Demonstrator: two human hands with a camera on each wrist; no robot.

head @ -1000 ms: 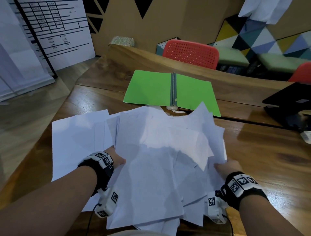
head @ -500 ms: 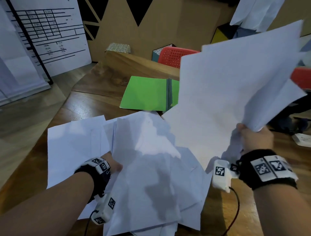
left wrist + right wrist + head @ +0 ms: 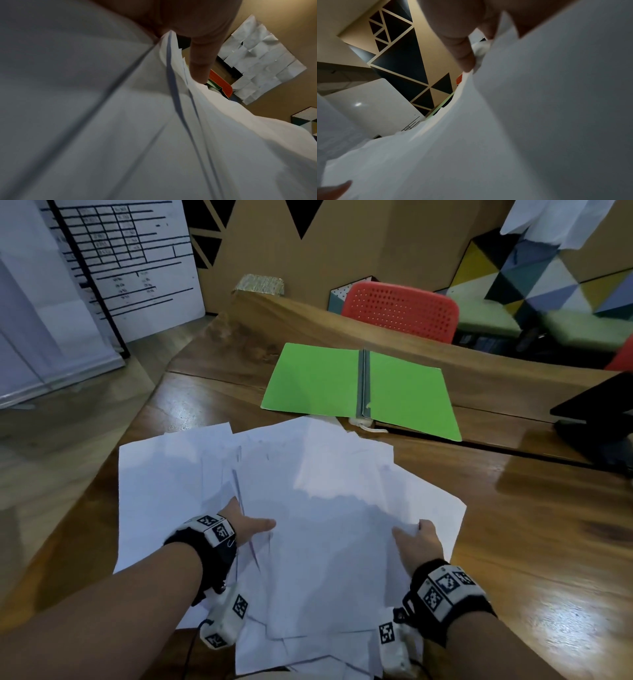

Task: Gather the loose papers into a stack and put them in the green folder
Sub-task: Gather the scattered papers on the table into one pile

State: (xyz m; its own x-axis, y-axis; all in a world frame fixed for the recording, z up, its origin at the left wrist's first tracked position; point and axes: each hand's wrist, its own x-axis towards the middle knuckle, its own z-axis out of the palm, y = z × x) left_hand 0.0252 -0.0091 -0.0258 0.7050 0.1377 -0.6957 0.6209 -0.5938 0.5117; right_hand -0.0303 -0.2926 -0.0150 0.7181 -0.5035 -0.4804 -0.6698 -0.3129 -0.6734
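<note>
A loose pile of white papers (image 3: 325, 501) lies on the wooden table (image 3: 531, 525) in front of me. My left hand (image 3: 251, 525) grips the pile's left side, thumb on top and fingers hidden beneath the sheets. My right hand (image 3: 416, 537) pinches the right side the same way. In the left wrist view the thumb (image 3: 200, 65) presses on layered papers (image 3: 120, 121). The right wrist view shows a thumb (image 3: 462, 54) on the edge of curled papers (image 3: 539, 121). The green folder (image 3: 318, 378) lies open and flat just beyond the pile.
A single sheet (image 3: 157, 481) sticks out left of the pile, near the table's left edge. A black device (image 3: 596, 419) sits at the right. A red chair (image 3: 400, 311) stands behind the table. A white board (image 3: 120, 261) leans at the back left.
My right hand, which held a bunch of sheets raised at the right, has brought them down onto the pile. My left hand has stayed on the pile's left side.
</note>
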